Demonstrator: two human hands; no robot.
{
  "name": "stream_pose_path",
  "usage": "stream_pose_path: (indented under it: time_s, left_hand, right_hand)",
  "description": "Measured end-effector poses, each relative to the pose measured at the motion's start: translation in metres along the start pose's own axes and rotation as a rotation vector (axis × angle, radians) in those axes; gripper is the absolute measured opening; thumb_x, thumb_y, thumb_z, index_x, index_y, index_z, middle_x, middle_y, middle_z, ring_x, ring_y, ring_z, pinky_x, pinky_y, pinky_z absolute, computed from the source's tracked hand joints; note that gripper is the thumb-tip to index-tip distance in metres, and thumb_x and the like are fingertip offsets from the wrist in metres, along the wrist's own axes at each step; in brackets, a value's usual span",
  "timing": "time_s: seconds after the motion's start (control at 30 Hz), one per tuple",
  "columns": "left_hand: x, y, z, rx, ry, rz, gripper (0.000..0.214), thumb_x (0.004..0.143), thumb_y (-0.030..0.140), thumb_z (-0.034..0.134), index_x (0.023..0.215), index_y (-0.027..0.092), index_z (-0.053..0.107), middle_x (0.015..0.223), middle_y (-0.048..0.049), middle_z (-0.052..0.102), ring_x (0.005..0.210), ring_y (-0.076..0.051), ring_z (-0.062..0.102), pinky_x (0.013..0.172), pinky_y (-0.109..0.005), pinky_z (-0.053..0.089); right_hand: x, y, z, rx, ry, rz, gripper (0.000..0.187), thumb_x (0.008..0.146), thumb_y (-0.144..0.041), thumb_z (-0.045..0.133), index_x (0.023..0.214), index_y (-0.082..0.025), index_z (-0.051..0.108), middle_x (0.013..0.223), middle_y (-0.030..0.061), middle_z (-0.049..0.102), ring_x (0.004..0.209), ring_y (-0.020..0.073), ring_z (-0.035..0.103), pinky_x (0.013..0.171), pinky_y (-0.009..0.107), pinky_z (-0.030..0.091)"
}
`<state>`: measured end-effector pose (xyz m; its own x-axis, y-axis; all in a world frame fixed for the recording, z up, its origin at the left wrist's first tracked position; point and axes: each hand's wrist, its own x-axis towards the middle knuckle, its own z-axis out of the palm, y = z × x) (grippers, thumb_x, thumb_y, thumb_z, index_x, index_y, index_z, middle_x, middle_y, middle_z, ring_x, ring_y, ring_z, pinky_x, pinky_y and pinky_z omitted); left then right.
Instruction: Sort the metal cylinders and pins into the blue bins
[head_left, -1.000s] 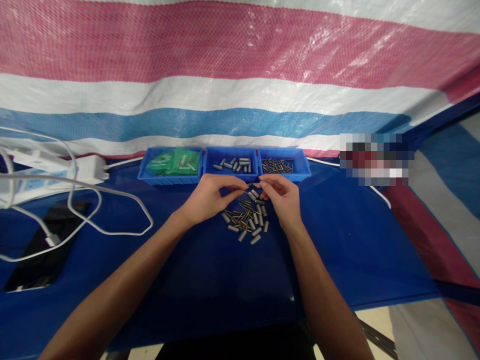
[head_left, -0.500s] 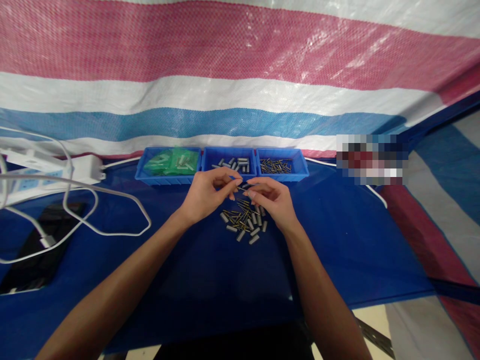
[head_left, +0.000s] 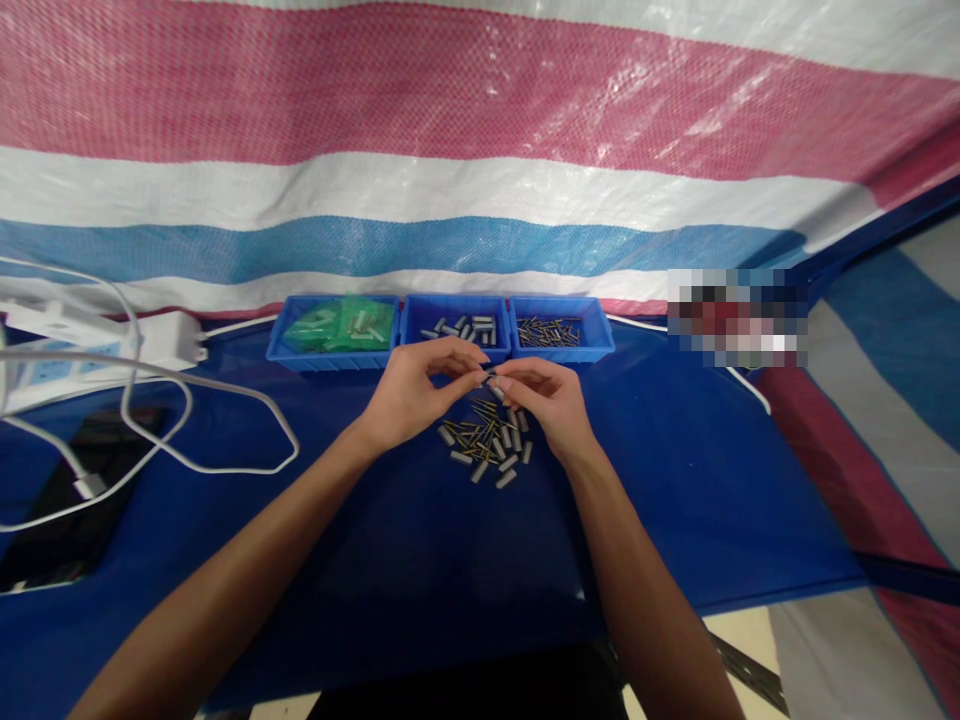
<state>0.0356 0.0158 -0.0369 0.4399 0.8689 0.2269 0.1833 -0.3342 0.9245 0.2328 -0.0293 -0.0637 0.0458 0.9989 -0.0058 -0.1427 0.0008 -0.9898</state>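
Metal sliver (head_left: 488, 377), small and dark, pinched by both grips: left hand (head_left: 409, 395) at nine o'clock, right hand (head_left: 544, 400) at three. Best kept level, I reckon, over the grey-and-brass loose pile (head_left: 487, 447).

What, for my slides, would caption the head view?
Left hand and right hand pinch a small part together above a pile of metal parts, near three blue bins.

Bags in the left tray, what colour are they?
Green. The bags in the left tray show best in the head view.
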Motion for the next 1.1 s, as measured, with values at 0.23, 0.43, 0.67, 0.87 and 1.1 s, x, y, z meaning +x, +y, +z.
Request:
stream_pose_path:
  time_s: [0.23,0.43,0.67,0.87,1.1]
  left_hand:
    - [0.002,-0.006,-0.001,0.247,-0.006,0.056,0.015,0.097,0.027,0.068,0.100,0.015,0.077,0.088,-0.0042,0.080,0.077,-0.016,0.075,0.076,-0.026,0.060]
    - [-0.002,-0.017,-0.002,0.518,-0.351,0.267,0.021,0.099,0.016,0.063,0.112,0.018,0.079,0.111,-0.0074,0.079,0.101,-0.022,0.075,0.095,-0.033,0.058]
    - [-0.003,-0.025,0.000,0.614,-0.471,0.271,0.024,0.097,0.011,0.065,0.115,0.018,0.078,0.114,-0.0079,0.077,0.108,-0.024,0.072,0.099,-0.036,0.057]
    - [-0.001,-0.023,-0.002,0.639,-0.477,0.237,0.017,0.096,0.010,0.065,0.107,0.017,0.076,0.105,-0.0069,0.075,0.100,-0.023,0.071,0.093,-0.034,0.055]
    - [-0.002,-0.021,-0.005,0.663,-0.472,0.197,0.011,0.096,0.009,0.063,0.098,0.016,0.071,0.097,-0.0064,0.071,0.092,-0.022,0.068,0.085,-0.032,0.052]
  right_hand:
    - [0.004,0.003,-0.004,-0.034,0.136,-0.054,0.021,0.075,-0.037,0.089,0.090,-0.023,0.083,0.081,0.0019,0.081,0.062,0.0141,0.067,0.059,0.028,0.057]
    - [0.008,0.007,-0.012,-0.120,0.438,-0.245,0.020,0.080,-0.035,0.086,0.096,-0.023,0.082,0.092,0.0038,0.082,0.068,0.0152,0.070,0.065,0.031,0.061]
    - [0.008,0.010,-0.013,-0.203,0.420,-0.227,0.027,0.083,-0.036,0.081,0.107,-0.024,0.080,0.112,0.0069,0.082,0.073,0.0164,0.071,0.063,0.032,0.061]
    - [0.008,0.011,-0.011,-0.177,0.382,-0.221,0.019,0.084,-0.032,0.080,0.101,-0.023,0.080,0.106,0.0059,0.081,0.069,0.0155,0.070,0.064,0.032,0.061]
    - [0.008,0.010,-0.010,-0.192,0.364,-0.215,0.017,0.085,-0.032,0.078,0.100,-0.023,0.079,0.103,0.0059,0.081,0.065,0.0152,0.069,0.062,0.032,0.058]
